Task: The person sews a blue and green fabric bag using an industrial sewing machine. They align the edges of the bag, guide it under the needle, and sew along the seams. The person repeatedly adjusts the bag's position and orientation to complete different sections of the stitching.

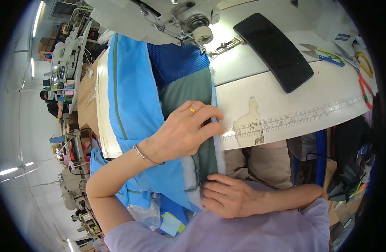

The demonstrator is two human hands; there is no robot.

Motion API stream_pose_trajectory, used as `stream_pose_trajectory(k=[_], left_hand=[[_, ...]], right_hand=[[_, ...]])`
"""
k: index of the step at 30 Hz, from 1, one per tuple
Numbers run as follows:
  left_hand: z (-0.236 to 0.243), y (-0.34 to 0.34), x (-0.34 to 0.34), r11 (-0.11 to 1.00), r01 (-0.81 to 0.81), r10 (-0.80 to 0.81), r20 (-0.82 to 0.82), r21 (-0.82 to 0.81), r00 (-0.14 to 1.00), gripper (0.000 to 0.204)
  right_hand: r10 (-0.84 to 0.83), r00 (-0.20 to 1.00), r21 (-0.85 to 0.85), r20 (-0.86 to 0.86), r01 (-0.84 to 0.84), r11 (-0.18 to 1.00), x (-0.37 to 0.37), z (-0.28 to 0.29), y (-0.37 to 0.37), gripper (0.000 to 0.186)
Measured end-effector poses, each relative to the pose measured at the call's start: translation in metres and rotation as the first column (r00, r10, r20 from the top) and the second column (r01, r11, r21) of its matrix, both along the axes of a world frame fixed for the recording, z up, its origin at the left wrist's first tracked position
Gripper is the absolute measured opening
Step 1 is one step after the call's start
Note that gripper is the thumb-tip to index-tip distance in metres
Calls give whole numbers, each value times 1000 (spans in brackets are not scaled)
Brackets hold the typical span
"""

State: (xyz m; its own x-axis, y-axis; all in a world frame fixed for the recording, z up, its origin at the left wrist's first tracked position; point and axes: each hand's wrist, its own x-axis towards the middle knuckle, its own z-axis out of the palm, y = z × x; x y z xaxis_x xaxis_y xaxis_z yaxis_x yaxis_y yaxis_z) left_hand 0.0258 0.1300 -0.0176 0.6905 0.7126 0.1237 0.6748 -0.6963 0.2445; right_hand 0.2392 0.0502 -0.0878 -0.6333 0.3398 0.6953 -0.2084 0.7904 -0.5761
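A light blue fabric piece (134,96) with a green strip, dark blue mesh (176,59), a grey-green panel (180,84) and white padding (187,176) lies under the sewing machine's head (188,23) and down over the table's front. My left hand (188,128), with a gold ring and silver bangle, curls its fingers over the panel's right edge. Lower down, my right hand (230,197) grips the same padded edge, fingertips on the green fabric and partly hidden.
On the white table (230,92) are a black phone (272,52), scissors (327,56), red-handled tool (363,88) and a printed ruler (302,119). At far left, a person in dark clothing (54,107) is among other sewing machines (62,54). Bags and cloth (344,159) crowd the right.
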Motion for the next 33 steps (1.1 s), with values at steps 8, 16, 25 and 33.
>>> stream_pose_trajectory(k=[8, 16, 25, 33], left_hand=[[-1, 13, -9, 999, 4, -3, -13, 46, 1000, 20], [4, 18, -10, 999, 50, -50, -59, 7, 997, 16], [-2, -1, 1, 976, -214, 215, 28, -41, 976, 43], [-9, -22, -3, 949, -306, 303, 43, 77, 952, 47]], right_hand=[[30, 999, -21, 42, -29, 999, 5, 9, 5, 15], [-373, 915, 153, 155, 351, 924, 13, -6, 57, 33], [-365, 915, 246, 170, 319, 915, 7, -9, 62, 35], [-350, 918, 286, 186, 291, 913, 7, -6, 67, 33]])
